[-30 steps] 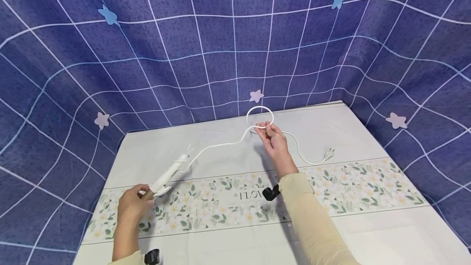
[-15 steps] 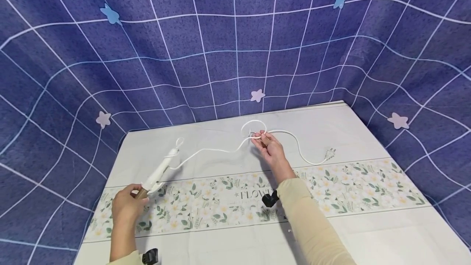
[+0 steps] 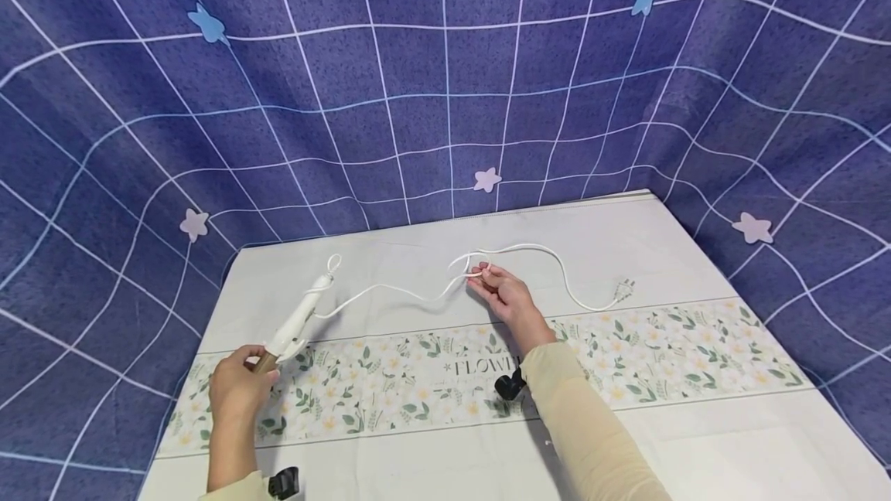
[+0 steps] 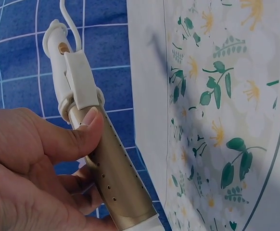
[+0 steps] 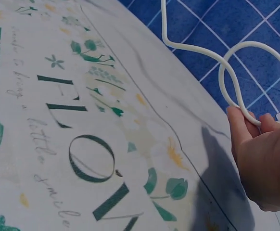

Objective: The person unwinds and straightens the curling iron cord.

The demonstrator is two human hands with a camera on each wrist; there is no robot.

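My left hand [image 3: 237, 386] grips the gold barrel of a curling iron [image 3: 298, 323]. Its white handle points up and away from me, tilted over the table. In the left wrist view, my thumb lies along the perforated gold barrel [image 4: 123, 187], just below a white lever [image 4: 81, 79]. A white power cord [image 3: 379, 286] runs from the handle to my right hand [image 3: 511, 301], whose fingertips pinch it. Beyond those fingers the cord makes a small loop, also visible in the right wrist view as a round coil [image 5: 222, 72]. Its plug [image 3: 624, 290] lies on the table at the right.
A pale table cover [image 3: 418, 454] with a floral band [image 3: 418, 400] spreads under both hands. Blue gridded cloth [image 3: 418, 122] with stars hangs behind and on both sides of the table. A black camera mount [image 3: 510, 385] sits at the right wrist.
My right hand has moved down toward me and slightly left, and the cord loop has come lower and looks flatter. My left hand has shifted a little left with the curling iron.
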